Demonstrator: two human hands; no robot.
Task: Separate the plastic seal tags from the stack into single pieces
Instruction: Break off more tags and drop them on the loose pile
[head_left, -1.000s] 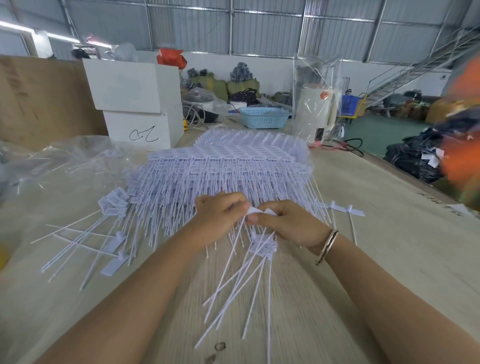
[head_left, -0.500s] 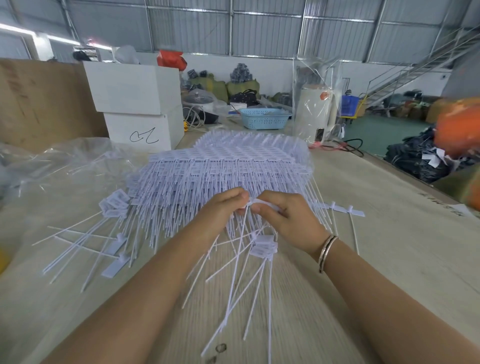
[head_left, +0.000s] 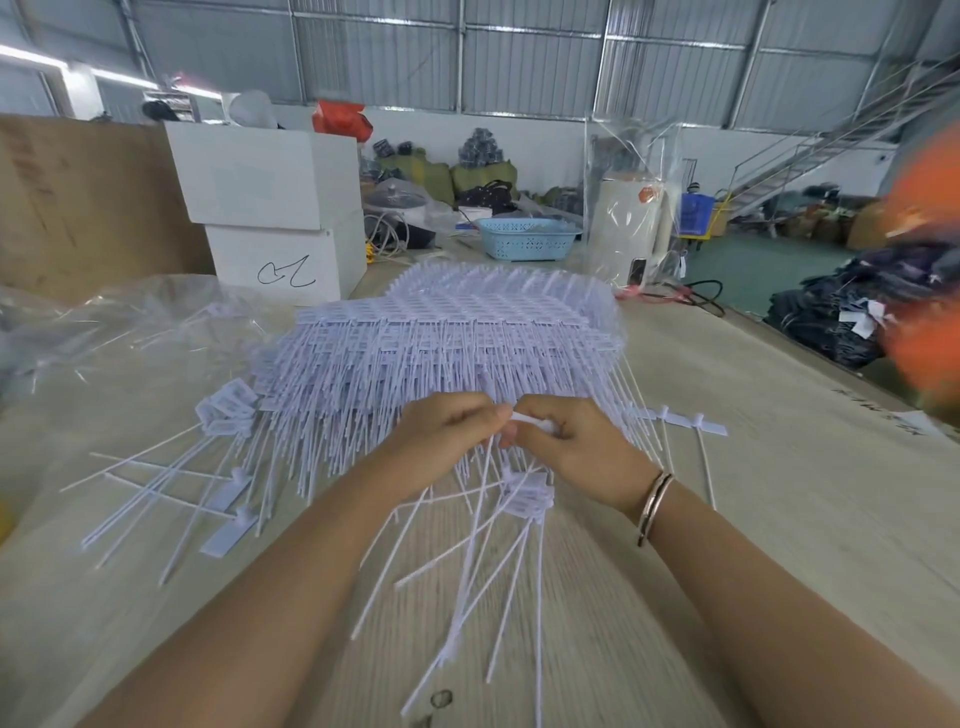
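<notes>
Left hand (head_left: 447, 436) and right hand (head_left: 576, 447): both pinching one white seal tag (head_left: 532, 423), apparently at the stack (head_left: 467, 332) front edge. Loose tags (head_left: 524, 499) on table (head_left: 779, 519).

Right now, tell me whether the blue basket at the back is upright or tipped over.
Upright. The blue basket sits flat on the table with its open rim facing up.

Bright, even daylight; wide-angle warp, blurry right edge.
</notes>
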